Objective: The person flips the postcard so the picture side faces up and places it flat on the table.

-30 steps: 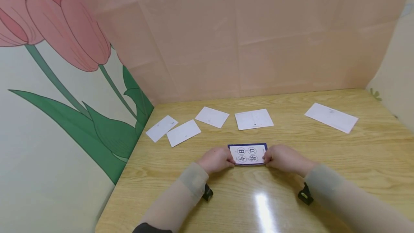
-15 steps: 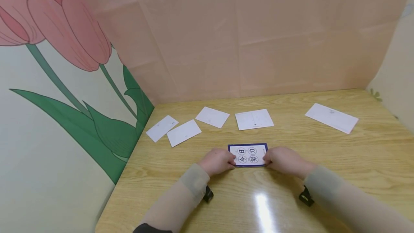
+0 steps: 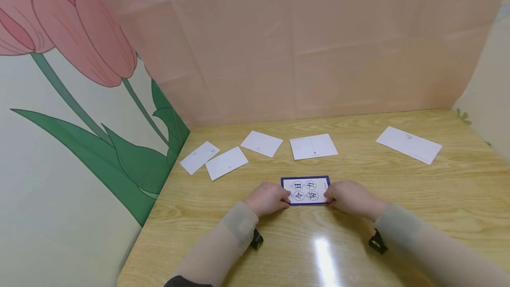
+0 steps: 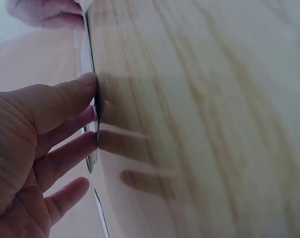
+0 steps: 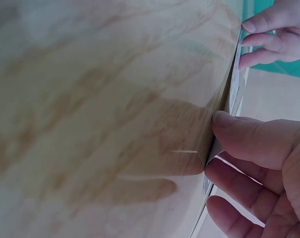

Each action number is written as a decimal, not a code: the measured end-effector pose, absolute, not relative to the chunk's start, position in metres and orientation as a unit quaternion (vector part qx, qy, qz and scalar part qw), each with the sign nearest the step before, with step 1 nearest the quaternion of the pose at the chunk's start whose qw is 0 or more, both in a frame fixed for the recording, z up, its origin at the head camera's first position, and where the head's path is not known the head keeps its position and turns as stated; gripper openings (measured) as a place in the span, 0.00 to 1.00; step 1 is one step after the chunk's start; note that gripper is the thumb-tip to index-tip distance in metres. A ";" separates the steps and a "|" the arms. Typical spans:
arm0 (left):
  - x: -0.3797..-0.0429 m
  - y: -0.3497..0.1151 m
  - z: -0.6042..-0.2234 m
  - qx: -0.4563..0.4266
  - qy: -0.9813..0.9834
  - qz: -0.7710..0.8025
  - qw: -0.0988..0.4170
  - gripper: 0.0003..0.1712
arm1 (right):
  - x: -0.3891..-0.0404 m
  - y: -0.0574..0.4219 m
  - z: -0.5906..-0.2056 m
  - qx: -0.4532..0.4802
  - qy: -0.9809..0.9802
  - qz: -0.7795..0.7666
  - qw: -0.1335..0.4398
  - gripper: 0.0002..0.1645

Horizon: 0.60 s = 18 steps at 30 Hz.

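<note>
Grip: left hand (image 3: 266,198) pinches card's left end, right hand (image 3: 352,196) its right | Card (image 3: 305,189): between hands, print up, at table (image 3: 287,242), contact unclear | Why: two-ended hold probably keeps it level | Views: head shows print; wrists show card edge-on, fingers spread below thumb.

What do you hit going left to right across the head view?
Tulip mural → leftmost white card → second white card → left hand → blue-bordered printed card → right hand → far-right white card.
</note>
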<state>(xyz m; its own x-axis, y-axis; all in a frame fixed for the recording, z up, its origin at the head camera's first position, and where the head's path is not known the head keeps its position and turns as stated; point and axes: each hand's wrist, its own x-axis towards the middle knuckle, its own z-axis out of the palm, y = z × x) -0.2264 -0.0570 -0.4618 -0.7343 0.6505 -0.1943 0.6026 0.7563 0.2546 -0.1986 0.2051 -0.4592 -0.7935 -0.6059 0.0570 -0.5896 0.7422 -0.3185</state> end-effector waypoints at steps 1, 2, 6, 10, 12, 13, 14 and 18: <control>-0.226 -0.057 -0.461 0.336 0.928 0.086 0.138 0.08 | -0.199 0.205 -0.459 -0.321 0.933 -0.161 0.024 0.09; -0.226 -0.057 -0.461 0.334 0.928 0.086 0.138 0.08 | -0.199 0.205 -0.460 -0.322 0.933 -0.158 0.023 0.09; -0.226 -0.056 -0.462 0.332 0.930 0.081 0.134 0.08 | -0.199 0.205 -0.459 -0.321 0.935 -0.152 0.022 0.08; -0.226 -0.056 -0.462 0.335 0.930 0.079 0.130 0.08 | -0.199 0.203 -0.458 -0.318 0.936 -0.151 0.025 0.10; -0.225 -0.056 -0.462 0.337 0.930 0.078 0.127 0.08 | -0.199 0.202 -0.458 -0.315 0.937 -0.150 0.029 0.10; -0.225 -0.056 -0.462 0.338 0.929 0.077 0.126 0.08 | -0.199 0.202 -0.457 -0.314 0.937 -0.150 0.031 0.10; -0.225 -0.056 -0.462 0.338 0.929 0.076 0.126 0.08 | -0.199 0.202 -0.457 -0.313 0.937 -0.151 0.034 0.10; -0.224 -0.056 -0.462 0.327 0.932 0.083 0.132 0.08 | -0.200 0.201 -0.457 -0.301 0.940 -0.152 0.047 0.10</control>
